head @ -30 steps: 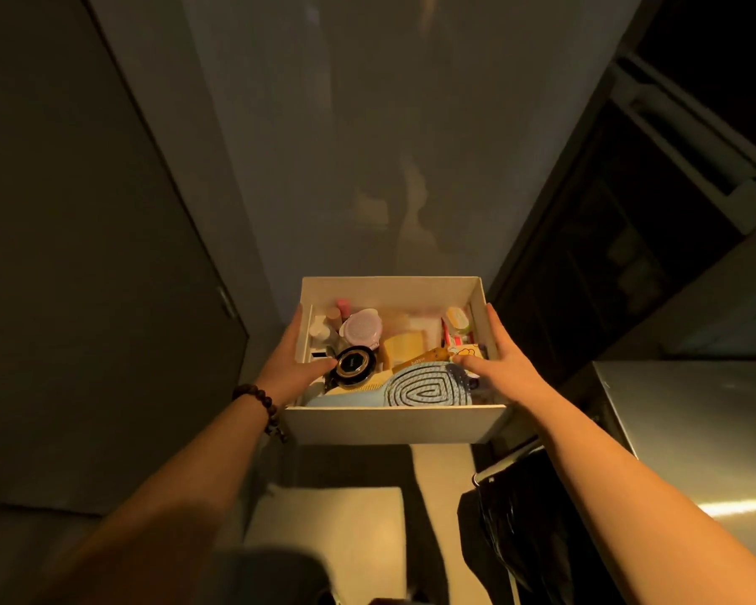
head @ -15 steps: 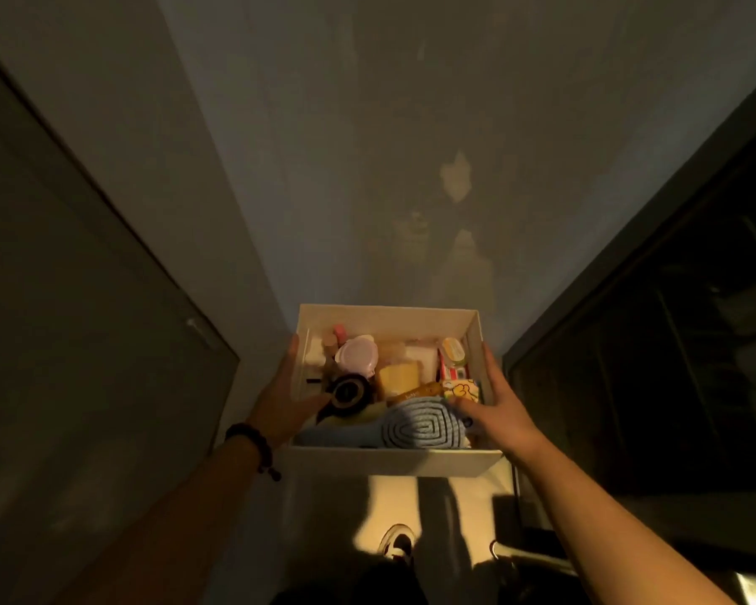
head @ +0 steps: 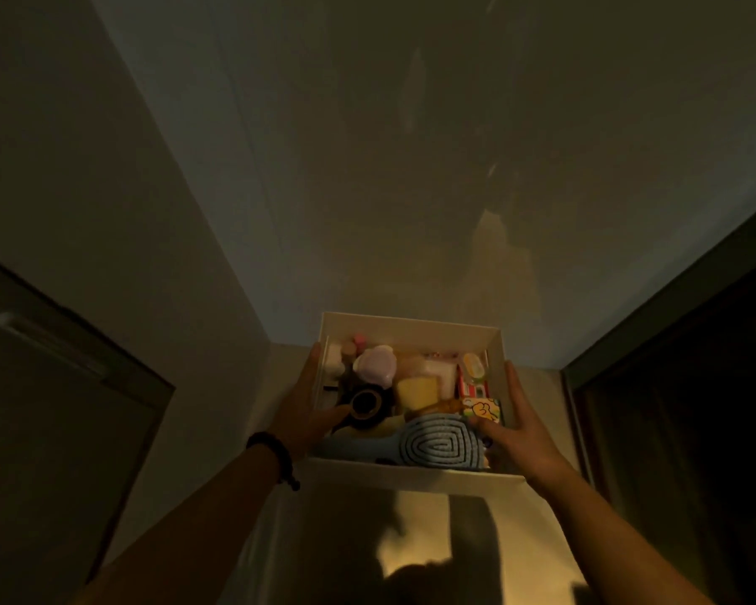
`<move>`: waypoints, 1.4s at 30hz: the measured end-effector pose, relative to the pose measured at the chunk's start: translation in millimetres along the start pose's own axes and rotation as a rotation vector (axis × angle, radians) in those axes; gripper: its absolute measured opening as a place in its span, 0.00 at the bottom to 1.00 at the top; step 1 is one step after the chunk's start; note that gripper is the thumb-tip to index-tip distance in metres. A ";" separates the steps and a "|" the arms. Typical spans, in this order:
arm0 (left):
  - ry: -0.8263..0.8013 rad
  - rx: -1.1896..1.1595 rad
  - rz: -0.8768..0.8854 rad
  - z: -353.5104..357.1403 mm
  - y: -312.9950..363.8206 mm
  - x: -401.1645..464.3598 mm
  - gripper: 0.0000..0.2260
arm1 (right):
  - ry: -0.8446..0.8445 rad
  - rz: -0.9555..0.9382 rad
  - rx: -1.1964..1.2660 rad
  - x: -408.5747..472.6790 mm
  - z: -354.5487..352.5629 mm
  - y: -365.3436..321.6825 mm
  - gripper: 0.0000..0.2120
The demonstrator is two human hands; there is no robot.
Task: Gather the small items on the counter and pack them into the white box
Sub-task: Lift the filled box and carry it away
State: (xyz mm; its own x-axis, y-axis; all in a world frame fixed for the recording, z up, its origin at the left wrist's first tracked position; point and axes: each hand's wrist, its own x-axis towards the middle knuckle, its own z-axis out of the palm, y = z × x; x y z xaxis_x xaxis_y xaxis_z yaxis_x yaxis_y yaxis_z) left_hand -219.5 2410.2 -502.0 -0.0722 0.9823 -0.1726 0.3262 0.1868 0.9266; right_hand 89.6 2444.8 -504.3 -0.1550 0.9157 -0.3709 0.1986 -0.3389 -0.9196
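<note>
box (head: 411,473) carried on, wall nearer, counter gone from view | left hand (head: 306,412) and right hand (head: 520,425) grip opposite walls, thumbs inside rim, to keep it level | packed full, brush (head: 437,447) on top | packing looks done

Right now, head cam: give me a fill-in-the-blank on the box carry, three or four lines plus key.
1. Both hands grip the white box by its ____ walls.
2. The left hand has a dark beaded ____ at its wrist.
3. The blue ribbed brush lies against the box's ____ wall.
4. The box is ____ of small items.

Missing words: side; bracelet; near; full
</note>
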 end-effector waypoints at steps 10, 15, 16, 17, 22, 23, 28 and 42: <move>0.041 -0.023 -0.011 62.1 -199.4 96.8 0.48 | -0.001 -0.016 -0.061 131.8 25.9 167.8 0.45; 0.017 -0.067 -0.004 87.7 -251.2 128.2 0.48 | -0.004 -0.039 -0.102 165.8 21.1 217.7 0.45; 0.011 -0.073 -0.004 92.7 -258.1 134.0 0.48 | -0.004 -0.040 -0.104 171.3 18.9 224.9 0.45; 0.006 -0.072 -0.001 97.5 -264.1 139.4 0.47 | -0.001 -0.041 -0.106 176.4 16.4 230.8 0.45; -0.036 -0.098 0.004 121.0 -283.7 168.4 0.45 | 0.044 -0.050 -0.139 197.9 1.8 246.2 0.47; -0.043 -0.092 0.010 125.1 -285.3 173.4 0.44 | 0.053 -0.043 -0.140 201.7 -0.6 248.2 0.48; -0.032 -0.066 0.040 131.7 -289.5 186.1 0.44 | 0.079 -0.025 -0.148 215.9 -1.1 256.1 0.51; -0.115 0.092 0.087 129.6 -289.0 130.1 0.59 | 0.082 -0.100 -0.337 165.2 2.0 283.0 0.65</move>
State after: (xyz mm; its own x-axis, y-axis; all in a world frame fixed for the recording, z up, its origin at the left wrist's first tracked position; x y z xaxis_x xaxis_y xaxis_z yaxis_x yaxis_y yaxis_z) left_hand -201.0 2485.5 -835.6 0.0662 0.9886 -0.1349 0.4118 0.0961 0.9062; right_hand 118.3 2499.7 -826.1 -0.1144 0.9597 -0.2566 0.4963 -0.1685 -0.8516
